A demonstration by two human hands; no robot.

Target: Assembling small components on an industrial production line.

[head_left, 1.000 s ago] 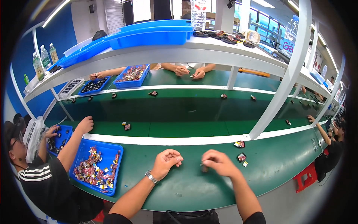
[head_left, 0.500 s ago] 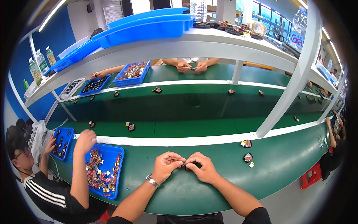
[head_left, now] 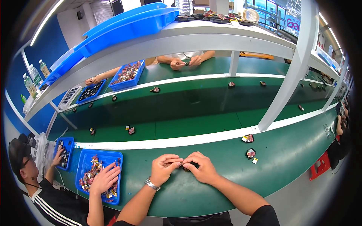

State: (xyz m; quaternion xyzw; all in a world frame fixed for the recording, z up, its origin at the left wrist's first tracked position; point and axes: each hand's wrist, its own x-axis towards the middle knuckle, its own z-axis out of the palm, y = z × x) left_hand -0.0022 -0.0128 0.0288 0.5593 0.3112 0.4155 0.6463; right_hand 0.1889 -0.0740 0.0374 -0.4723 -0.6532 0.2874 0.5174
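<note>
In front of me, just above the green tabletop [head_left: 211, 199], both hands meet fingertip to fingertip around a small dark part [head_left: 186, 168]. My left hand [head_left: 162, 170], with a metal watch at its wrist, pinches the part's left side between thumb and fingers. From the right, my right hand [head_left: 202, 168] closes its thumb and fingers on the same part. Fingers cover most of it, so its exact kind cannot be made out. To my right lie two small black parts with red and yellow-white pieces, the nearer one [head_left: 250, 153] beside a little yellow-white tag [head_left: 255, 161].
At my left, a co-worker's hand [head_left: 105, 179] rests over a blue tray [head_left: 86, 155] of red-and-yellow pieces. Beyond it is a smaller blue tray [head_left: 68, 139] of black parts. A white rail [head_left: 169, 142] and slanted post [head_left: 281, 83] border the green belt, which carries scattered parts.
The co-worker's raised hand has come down over the tray of red-and-yellow pieces. My view has tilted slightly. Both my hands keep their pinch, with their fingers slightly shifted around the small part.
</note>
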